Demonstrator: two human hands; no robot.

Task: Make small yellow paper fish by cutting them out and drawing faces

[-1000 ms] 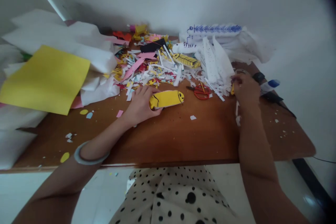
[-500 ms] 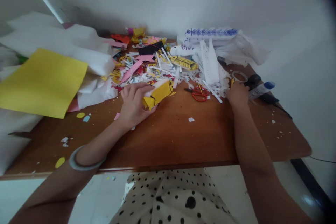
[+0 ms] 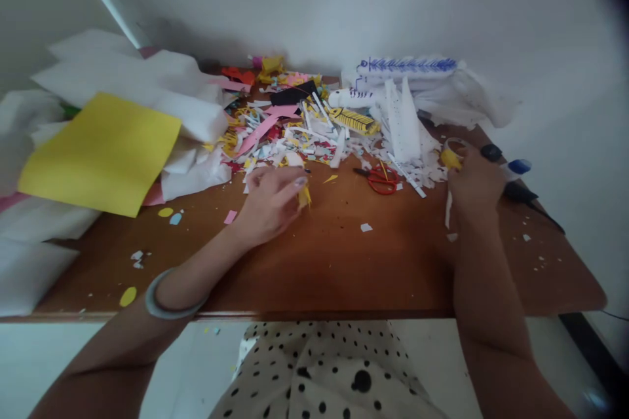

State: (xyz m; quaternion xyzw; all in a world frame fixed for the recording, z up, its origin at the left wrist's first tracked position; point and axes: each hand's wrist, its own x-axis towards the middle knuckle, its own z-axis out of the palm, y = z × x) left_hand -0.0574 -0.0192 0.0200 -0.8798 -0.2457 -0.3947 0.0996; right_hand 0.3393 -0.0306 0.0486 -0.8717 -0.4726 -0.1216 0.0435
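1. While the left hand [image 3: 268, 200] clasps the yellow paper roll [image 3: 305, 196] on the table [image 3: 344, 262], crushing is possible.
2. Right hand [image 3: 474, 180] grips the tape roll [image 3: 451, 156]; nearby red scissors [image 3: 381, 178] may snag.

A table [image 3: 344, 275] fills the middle of the frame. On it, a heap of paper scraps [image 3: 289, 131] lies at upper centre, with scissors [image 3: 379, 178] just right of it. Folded sheets [image 3: 113, 137] pile at the left edge. A tape roll [image 3: 452, 152] and a marker [image 3: 515, 167] lie at right.
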